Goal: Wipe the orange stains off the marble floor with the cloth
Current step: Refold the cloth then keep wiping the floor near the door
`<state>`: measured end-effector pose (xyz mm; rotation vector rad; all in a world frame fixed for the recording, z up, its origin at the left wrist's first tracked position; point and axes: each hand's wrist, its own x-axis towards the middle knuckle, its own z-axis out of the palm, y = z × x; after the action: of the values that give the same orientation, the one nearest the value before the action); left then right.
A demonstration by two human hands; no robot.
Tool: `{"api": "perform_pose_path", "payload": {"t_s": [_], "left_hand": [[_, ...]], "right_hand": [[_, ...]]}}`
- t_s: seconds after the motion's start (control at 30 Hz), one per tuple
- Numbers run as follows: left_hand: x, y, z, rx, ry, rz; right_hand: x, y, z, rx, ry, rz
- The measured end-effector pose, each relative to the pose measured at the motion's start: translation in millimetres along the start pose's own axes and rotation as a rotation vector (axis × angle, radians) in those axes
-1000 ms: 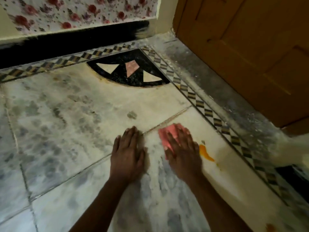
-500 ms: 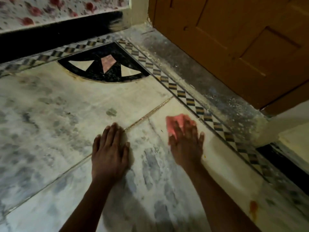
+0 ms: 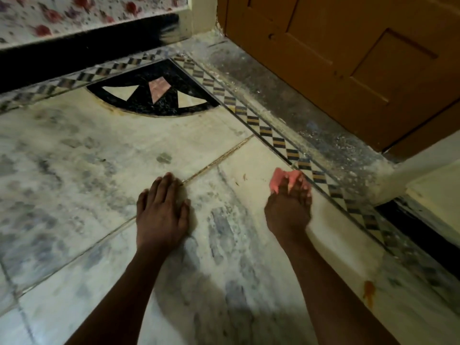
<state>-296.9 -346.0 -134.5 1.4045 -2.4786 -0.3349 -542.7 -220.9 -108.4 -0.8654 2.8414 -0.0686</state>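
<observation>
The pink cloth (image 3: 278, 181) lies on the marble floor (image 3: 74, 150) just beside the chequered border strip (image 3: 271, 135) that runs along the floor's right edge. The right hand (image 3: 288, 207) presses it down from above, fingers bent over it so that only the far part of the cloth shows beyond the fingertips; the hand is blurred, so the exact grip on the fabric is hard to read, but the fingers look curled on the cloth. A few small orange specks (image 3: 240, 180) sit on the pale slab just left of the cloth. A larger orange stain (image 3: 369, 292) lies well apart, nearer the person, close to the same border strip.

The left hand (image 3: 161, 212) rests flat on the floor with its fingers straight and together, holding nothing, its fingertips at a grout line (image 3: 219, 158) between slabs.

In the floor's far corner a black quarter-circle inlay (image 3: 154, 95) with pale and pink triangles meets the border. Beyond the border runs a dusty grey threshold (image 3: 286, 103) under a brown wooden door (image 3: 348, 58). A black skirting (image 3: 74, 56) and floral wall (image 3: 62, 13) close the far edge.
</observation>
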Motion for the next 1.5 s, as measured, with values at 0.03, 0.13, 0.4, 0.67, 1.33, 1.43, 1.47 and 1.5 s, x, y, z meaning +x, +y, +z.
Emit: {"api": "perform_pose_path", "payload": {"t_s": [0.03, 0.13, 0.4, 0.67, 1.33, 1.43, 1.47, 1.5], "left_hand": [[0.6, -1.3, -0.4, 0.0, 0.007, 0.004], [-3.4, 2.5, -2.0, -0.004, -0.001, 0.008], [-8.6, 2.5, -7.3, -0.011, -0.046, 0.017], [-53.5, 28.7, -18.6, -0.128, -0.021, 0.036], [-59.5, 39.2, 12.8, 0.008, -0.027, 0.077], [-60.2, 39.9, 13.5, 0.031, -0.023, 0.069], [-59.2, 40.7, 11.2, 0.034, -0.035, 0.073], [-59.4, 41.2, 10.0, 0.027, -0.044, 0.069]], "right_hand": [[-6.1, -12.8, -3.9, -0.009, -0.017, -0.006], [-36.2, -21.4, -26.4, 0.197, -0.08, -0.194], [-40.7, 44.9, -44.2, 0.779, 0.0, 0.106], [-72.1, 45.5, 2.4, 0.192, 0.034, -0.52], [26.2, 20.2, 15.6, 0.138, -0.045, -0.034], [-24.8, 7.4, 33.0, 0.083, 0.005, -0.49], [-55.5, 21.3, 33.9, 0.083, 0.033, -0.599], [-84.1, 42.0, 36.6, 0.088, 0.064, -0.667]]}}
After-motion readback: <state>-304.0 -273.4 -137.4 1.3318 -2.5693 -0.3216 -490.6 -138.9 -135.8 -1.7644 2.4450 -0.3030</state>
